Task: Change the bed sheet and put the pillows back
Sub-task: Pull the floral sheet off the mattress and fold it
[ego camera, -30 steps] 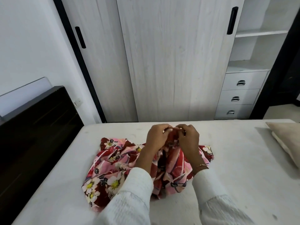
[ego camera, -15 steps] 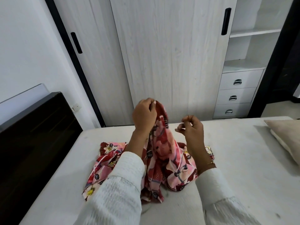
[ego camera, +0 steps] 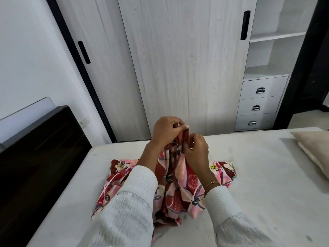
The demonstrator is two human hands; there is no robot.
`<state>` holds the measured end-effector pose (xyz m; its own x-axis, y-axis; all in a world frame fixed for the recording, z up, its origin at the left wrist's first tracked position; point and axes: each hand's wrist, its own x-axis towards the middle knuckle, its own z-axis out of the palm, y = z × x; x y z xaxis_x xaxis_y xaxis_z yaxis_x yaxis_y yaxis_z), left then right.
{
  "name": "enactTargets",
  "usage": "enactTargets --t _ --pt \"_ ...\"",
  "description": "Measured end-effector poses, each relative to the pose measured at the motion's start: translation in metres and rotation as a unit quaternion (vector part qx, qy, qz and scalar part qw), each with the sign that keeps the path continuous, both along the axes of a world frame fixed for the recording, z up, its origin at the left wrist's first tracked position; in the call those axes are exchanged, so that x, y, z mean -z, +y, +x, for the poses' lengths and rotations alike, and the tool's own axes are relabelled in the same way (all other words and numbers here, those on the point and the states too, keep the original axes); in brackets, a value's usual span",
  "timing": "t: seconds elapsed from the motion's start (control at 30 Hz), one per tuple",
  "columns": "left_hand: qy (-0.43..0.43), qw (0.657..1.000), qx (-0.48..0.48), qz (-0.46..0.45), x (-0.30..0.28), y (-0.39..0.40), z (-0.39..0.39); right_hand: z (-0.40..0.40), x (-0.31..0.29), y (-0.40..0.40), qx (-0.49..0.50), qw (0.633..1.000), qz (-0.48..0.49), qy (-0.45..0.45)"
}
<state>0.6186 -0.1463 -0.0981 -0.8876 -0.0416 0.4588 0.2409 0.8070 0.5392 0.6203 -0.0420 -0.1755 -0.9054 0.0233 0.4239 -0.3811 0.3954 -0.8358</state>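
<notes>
Floral bed sheet [ego camera: 179, 184] — bunched on bare mattress [ego camera: 258, 175]. Left hand [ego camera: 166, 130] and right hand [ego camera: 196, 148] — both pinching its raised edge. Pillow [ego camera: 315, 148] at right.

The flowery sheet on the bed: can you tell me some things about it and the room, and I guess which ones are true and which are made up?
1. Both hands hold the flowery sheet. True: the left hand and the right hand pinch its raised top edge.
2. The sheet is spread flat over the whole mattress. False: it lies bunched in a heap, and bare mattress shows all around it.
3. A beige pillow lies at the right edge of the bed. True.
4. The wardrobe doors stand open. False: the sliding doors are closed; only the shelves beside them are open.
5. Three drawers sit under the shelves. True.
</notes>
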Motion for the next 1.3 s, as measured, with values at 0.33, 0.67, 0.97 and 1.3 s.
enactTargets --t 0.33,0.67,0.97,1.3 --pt "0.114 0.972 -0.202 0.028 -0.011 -0.002 -0.008 -0.011 -0.003 0.028 0.16 0.983 -0.04 -0.084" --pt "-0.151 0.983 0.107 -0.006 0.019 0.012 0.004 -0.005 -0.02 0.026 -0.038 0.998 -0.006 0.058" --pt "0.002 0.996 -0.075 -0.04 0.003 0.004 -0.004 -0.013 0.019 0.038 0.059 0.991 0.115 -0.046" --pt "0.134 0.932 -0.305 0.144 -0.004 -0.03 -0.014 -0.015 0.039 0.067 0.235 0.965 0.063 -0.095"
